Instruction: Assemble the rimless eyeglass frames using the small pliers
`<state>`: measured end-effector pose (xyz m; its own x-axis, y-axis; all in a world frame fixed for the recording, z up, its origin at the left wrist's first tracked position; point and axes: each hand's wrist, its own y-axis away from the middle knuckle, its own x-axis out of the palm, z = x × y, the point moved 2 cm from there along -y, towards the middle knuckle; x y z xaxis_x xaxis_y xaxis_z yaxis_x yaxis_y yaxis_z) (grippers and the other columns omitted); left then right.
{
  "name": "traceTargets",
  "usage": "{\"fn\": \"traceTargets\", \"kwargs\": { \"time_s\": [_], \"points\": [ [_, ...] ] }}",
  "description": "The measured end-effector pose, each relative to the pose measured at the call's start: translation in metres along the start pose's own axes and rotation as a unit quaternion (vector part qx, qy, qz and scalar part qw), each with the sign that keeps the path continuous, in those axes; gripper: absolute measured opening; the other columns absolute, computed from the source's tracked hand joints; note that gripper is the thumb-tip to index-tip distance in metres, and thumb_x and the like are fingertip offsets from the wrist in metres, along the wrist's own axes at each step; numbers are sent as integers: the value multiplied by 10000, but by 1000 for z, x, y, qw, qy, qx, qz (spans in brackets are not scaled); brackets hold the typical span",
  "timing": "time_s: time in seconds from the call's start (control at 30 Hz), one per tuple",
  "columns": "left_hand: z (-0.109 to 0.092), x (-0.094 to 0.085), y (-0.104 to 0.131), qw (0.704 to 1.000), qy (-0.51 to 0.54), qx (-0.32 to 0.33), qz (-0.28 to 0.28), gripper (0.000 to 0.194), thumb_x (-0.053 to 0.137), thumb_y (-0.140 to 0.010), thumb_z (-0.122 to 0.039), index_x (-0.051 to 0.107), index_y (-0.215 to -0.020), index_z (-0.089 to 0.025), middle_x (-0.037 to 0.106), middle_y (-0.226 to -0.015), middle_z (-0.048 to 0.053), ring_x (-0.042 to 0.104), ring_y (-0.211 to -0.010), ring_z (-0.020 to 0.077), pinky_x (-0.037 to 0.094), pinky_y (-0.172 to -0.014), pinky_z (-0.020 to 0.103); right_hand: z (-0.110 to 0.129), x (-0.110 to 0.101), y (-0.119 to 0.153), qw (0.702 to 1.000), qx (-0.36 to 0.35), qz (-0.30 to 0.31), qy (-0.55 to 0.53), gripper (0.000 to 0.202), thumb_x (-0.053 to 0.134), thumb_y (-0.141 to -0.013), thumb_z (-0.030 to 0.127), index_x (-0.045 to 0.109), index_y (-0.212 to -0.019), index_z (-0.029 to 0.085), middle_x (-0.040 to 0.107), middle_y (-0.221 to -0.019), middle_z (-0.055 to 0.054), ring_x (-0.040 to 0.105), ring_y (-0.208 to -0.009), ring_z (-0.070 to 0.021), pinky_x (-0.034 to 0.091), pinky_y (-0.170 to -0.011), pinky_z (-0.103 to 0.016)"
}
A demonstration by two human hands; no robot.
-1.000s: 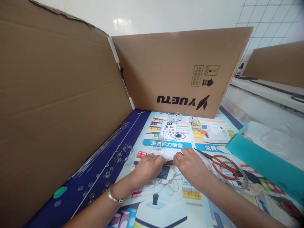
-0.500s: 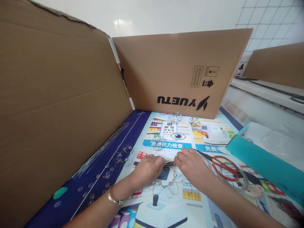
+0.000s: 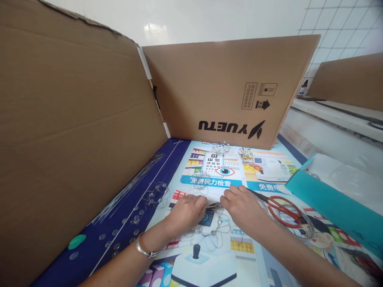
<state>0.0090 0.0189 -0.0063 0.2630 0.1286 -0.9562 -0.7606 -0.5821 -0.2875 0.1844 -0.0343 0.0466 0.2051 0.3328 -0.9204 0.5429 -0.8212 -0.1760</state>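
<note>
Now, lower centre, our left hand (image 3: pixel 187 211) and right hand (image 3: pixel 241 205) pinch thin, looping wire (image 3: pixel 214 206) strung with clear, round beads (image 3: pixel 213 232).

Printed table sheet (image 3: pixel 203 274): dark-blue border (image 3: pixel 176 159).
Red-handled scissors (image 3: pixel 281 207): flat on sheet.
Teal box (image 3: pixel 332 205): right of scissors.
Beaded wire strand (image 3: pixel 213 232): left of scissors.
Clear beads (image 3: pixel 116 246): on border, well left of scissors.
Straight wires (image 3: pixel 126 192): border, left of scissors.

the left hand (image 3: pixel 188 210) and right hand (image 3: pixel 241 205) grip a beaded wire piece (image 3: pixel 213 232) over the printed table (image 3: pixel 203 269). red-handled scissors (image 3: pixel 279 207) lie beside the right forearm; clear beads (image 3: pixel 115 232) and straight wires (image 3: pixel 127 191) lie left, near upright cardboard (image 3: pixel 74 119).
</note>
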Motion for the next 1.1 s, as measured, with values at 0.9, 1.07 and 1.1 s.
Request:
{"fn": "traceTargets", "kwargs": {
  "time_s": [0.9,1.07,1.1],
  "points": [
    [-2,2,4,1000,-6,7,-25,133,381,-826,-104,492,-776,-156,587,-622,28,558,-588,168,413,-551,273,14,2,0,1000,-1,-15,21,105,530,-763,81,561,-826,159,525,-744,-43,439,-762,-212,286,-655,-362],
    [-2,5,4,999,16,12,-31,132,382,-813,-90,490,-779,-158,582,-621,20,557,-584,156,412,-547,258,15,4,0,999,-9,-21,23,98,515,-777,80,561,-820,156,526,-738,-45,441,-750,-205,282,-633,-350],
    [-2,5,5,999,20,12,-31,130,383,-810,-89,489,-780,-159,581,-623,19,556,-585,154,412,-548,256,15,5,0,999,-10,-21,22,97,515,-778,81,560,-817,158,527,-739,-46,441,-750,-204,282,-631,-348]
  ]
}}
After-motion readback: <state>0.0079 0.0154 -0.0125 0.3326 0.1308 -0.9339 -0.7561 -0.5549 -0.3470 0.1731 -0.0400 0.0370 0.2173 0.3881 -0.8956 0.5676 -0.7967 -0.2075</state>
